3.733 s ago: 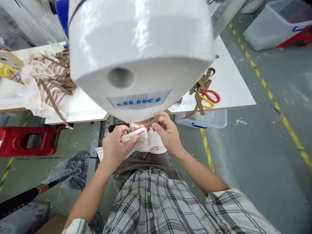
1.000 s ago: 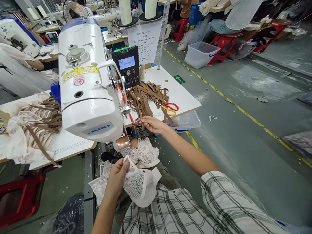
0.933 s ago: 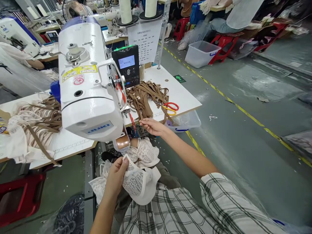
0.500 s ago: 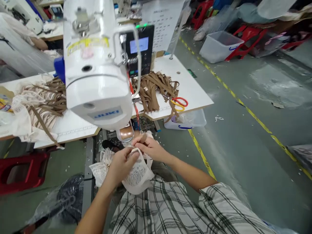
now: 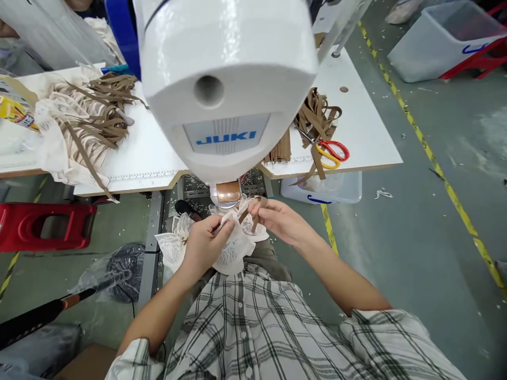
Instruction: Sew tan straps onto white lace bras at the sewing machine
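White surface (image 5: pixel 368 132), wood-edged, ruler marking along its near edge. At left: heap of pale lace pieces with brown straps (image 5: pixel 85 132), yellow packet (image 5: pixel 18 113). At right: brown straps (image 5: pixel 317 113), scissors with red and yellow handles (image 5: pixel 335 153).

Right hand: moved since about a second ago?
Yes: right hand went from the table edge toward the shirt, now near the left hand.

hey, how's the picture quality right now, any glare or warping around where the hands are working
Head view: bright glare streaks on the glossy white sewing-machine head, its underside shaded; blue JUKI lettering readable. Head view: wide-angle stretching enlarges the plaid sleeve near the edge. Head view: left hand and right hand fairly clear, fine detail in the white lace piece partly washed out.
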Motion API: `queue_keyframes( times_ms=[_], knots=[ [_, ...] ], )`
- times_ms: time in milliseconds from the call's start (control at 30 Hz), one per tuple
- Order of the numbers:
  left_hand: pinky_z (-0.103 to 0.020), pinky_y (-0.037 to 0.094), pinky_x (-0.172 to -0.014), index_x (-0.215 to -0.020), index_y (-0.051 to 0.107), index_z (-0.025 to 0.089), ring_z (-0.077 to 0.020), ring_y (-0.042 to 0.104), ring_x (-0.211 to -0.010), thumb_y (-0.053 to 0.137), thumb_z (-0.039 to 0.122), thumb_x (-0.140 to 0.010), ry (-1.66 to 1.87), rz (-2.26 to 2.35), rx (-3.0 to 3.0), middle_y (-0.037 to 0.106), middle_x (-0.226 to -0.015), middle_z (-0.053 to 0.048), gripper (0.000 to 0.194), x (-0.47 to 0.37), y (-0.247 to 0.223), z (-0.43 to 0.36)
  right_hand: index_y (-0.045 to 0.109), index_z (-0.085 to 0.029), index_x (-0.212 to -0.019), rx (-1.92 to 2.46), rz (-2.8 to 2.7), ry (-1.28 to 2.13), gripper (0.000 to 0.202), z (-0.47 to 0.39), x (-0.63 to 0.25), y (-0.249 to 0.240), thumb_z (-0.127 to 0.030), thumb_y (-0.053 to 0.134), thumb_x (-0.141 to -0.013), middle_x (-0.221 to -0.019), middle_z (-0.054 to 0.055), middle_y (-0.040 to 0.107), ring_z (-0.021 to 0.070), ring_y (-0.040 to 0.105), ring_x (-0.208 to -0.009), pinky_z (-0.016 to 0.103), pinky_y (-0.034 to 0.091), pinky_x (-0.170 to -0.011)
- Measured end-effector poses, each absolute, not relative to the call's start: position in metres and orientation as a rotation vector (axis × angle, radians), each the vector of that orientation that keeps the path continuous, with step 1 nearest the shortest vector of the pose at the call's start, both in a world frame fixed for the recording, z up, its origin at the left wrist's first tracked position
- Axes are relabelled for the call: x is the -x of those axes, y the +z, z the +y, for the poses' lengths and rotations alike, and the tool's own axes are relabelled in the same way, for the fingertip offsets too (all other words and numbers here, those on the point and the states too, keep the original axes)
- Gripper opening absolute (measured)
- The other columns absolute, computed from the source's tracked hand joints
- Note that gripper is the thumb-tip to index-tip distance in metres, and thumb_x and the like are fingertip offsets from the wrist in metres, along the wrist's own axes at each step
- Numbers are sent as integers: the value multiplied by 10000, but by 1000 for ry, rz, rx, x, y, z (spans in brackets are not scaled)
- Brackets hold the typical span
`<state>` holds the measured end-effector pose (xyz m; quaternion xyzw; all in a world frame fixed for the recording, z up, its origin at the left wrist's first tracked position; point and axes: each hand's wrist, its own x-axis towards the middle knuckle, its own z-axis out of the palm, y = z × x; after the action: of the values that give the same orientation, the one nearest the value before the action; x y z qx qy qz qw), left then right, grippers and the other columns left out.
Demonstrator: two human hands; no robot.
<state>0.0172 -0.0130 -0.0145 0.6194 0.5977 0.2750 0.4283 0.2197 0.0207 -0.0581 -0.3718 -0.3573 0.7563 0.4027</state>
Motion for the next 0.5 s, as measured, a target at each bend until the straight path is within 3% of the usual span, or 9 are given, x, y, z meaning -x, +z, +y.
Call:
queue_keyframes(
  times_ms=[100, 200, 333, 433, 500],
  knots=[
    [-244, 244, -520, -604, 421, 183, -92, 329, -549, 544, 352, -925, 686, 1485, -1594, 355, -564, 54, 383, -18, -17, -12, 782, -242, -907, 914, -1353, 1838, 182, 19, -219, -42, -401, 719, -843, -1177, 53, 664, 181, 625, -1063, 306, 511, -909],
    [-239, 345, -578, -619, 486, 179, -113, 457, -633, 571, 318, -919, 756, 1417, -1687, 474, -655, 19, 341, -19, -19, -13, 782, -264, -962, 957, -1500, 1660, 175, 15, -210, -31, -372, 663, -894, -1033, 43, 717, 183, 652, -999, 311, 514, -883],
    [-261, 454, -704, -726, 544, 181, -163, 587, -874, 650, 303, -884, 1000, 1306, -1846, 610, -975, -63, 225, -18, -33, -20, 778, -254, -935, 915, -1302, 1697, 154, 14, -201, -32, -366, 693, -872, -943, 32, 733, 167, 673, -881, 284, 532, -778],
    [-225, 434, -582, -905, 569, 197, -112, 573, -652, 593, 295, -929, 1109, 1295, -1885, 649, -843, -16, 104, -16, -45, -25, 772, -244, -916, 883, -1194, 1780, 167, 23, -203, -37, -388, 721, -847, -920, 23, 737, 150, 672, -856, 272, 529, -780],
    [-215, 431, -556, -1100, 581, 192, -105, 572, -587, 560, 284, -951, 1143, 1326, -1988, 662, -782, 1, 176, -15, -47, -23, 764, -239, -910, 916, -1210, 1823, 193, 35, -208, -39, -415, 723, -840, -909, 20, 737, 129, 663, -804, 250, 521, -726]
  ],
)
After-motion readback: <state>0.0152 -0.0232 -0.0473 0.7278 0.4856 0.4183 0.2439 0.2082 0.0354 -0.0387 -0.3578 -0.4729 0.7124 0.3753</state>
